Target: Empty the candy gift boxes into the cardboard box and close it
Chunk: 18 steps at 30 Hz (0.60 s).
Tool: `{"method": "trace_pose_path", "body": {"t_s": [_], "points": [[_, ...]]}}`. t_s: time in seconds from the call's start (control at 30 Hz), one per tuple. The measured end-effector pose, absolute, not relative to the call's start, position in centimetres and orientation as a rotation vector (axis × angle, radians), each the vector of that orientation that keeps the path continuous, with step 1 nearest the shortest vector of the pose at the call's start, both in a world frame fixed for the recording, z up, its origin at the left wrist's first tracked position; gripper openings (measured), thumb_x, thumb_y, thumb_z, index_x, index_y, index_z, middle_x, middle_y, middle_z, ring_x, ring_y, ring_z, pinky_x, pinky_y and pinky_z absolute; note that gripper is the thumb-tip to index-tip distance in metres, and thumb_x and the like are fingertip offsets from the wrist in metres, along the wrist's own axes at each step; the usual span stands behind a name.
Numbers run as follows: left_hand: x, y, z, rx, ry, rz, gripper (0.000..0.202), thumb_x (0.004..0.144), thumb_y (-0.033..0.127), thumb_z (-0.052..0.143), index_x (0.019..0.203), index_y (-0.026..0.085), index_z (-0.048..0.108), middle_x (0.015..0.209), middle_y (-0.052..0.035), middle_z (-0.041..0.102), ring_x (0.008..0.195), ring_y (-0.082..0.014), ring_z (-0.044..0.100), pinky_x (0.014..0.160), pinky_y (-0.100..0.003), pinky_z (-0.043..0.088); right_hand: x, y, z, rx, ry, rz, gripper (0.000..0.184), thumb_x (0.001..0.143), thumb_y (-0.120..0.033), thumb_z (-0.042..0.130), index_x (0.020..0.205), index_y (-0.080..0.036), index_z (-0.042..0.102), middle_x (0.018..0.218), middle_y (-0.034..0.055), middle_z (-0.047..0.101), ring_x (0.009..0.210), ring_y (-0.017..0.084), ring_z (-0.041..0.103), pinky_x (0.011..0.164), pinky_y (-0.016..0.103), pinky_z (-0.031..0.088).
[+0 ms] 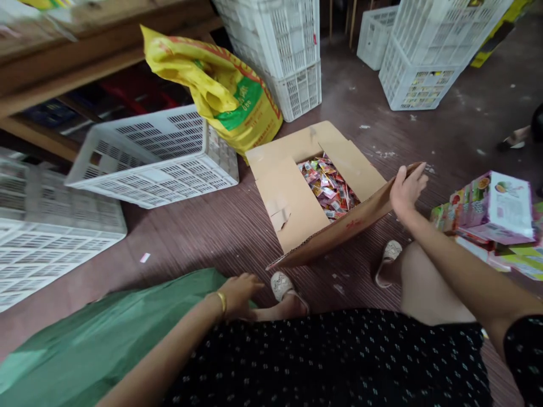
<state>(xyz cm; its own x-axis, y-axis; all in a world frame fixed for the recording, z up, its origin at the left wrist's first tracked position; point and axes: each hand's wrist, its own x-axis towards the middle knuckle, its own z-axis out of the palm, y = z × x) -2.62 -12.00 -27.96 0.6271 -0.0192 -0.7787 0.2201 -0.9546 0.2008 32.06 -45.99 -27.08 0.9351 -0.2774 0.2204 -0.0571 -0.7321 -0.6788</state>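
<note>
In front of me on the floor stands a cardboard box point(271, 186) with some flaps folded in. Through the gap between its flaps show many small colourful sachets point(328, 186). My right hand point(408, 191) holds the right corner of the raised near flap point(335, 240), its fingers over the edge. Beside my lap, my left hand point(240, 295) has its fingers stretched out and holds nothing. It lies next to a green plastic sheet or sack point(127, 333), apart from the box; its underside is hidden.
A yellow sack point(254, 116) leans behind the box, against stacked white crates point(297, 85). More white crates point(155, 175) line the left side. Printed cartons point(496, 206) lie at the right. A wooden table point(85, 62) stands at the back left, and further crates point(419, 85) at the back right.
</note>
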Motion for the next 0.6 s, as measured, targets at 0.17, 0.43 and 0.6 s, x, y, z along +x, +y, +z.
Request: {"method": "trace_pose_path", "body": {"t_s": [0.17,0.43,0.6], "points": [[6.4,-4.9,-29.2,2.688,0.739,-0.729,0.051,0.095,0.042,0.044,0.124,0.017,0.078,0.127,-0.0202,0.076,0.125,-0.0357,0.07,0.108,-0.05,0.056,28.4,-42.7,-29.4,-2.385,0.136,-0.484,0.079,0.104,-0.038,0.015,0.17,0.006,0.021,0.169,0.0312,0.029,0.165,0.036,0.024,0.132,0.061,0.026],[23.1,-20.2,-31.5,2.679,-0.508,0.175,0.06,0.104,0.057,0.049,0.158,0.031,0.058,0.181,-0.0107,0.024,0.17,-0.0378,0.009,0.136,-0.064,0.006,26.9,-44.5,-32.9,-2.523,-0.07,-0.694,0.077,0.107,-0.037,0.006,0.173,-0.001,-0.009,0.176,0.0263,0.014,0.169,0.033,0.012,0.133,0.061,0.028],[28.1,-24.7,-35.3,2.596,-0.659,-0.278,0.052,0.109,0.043,0.044,0.156,0.028,0.06,0.176,-0.01,0.035,0.169,-0.0333,0.016,0.136,-0.065,0.0,27.0,-44.1,-32.9,-2.594,-0.1,-0.717,0.076,0.109,-0.038,0.011,0.172,-0.013,-0.024,0.177,0.0244,0.015,0.168,0.038,0.018,0.129,0.068,0.032]]}}
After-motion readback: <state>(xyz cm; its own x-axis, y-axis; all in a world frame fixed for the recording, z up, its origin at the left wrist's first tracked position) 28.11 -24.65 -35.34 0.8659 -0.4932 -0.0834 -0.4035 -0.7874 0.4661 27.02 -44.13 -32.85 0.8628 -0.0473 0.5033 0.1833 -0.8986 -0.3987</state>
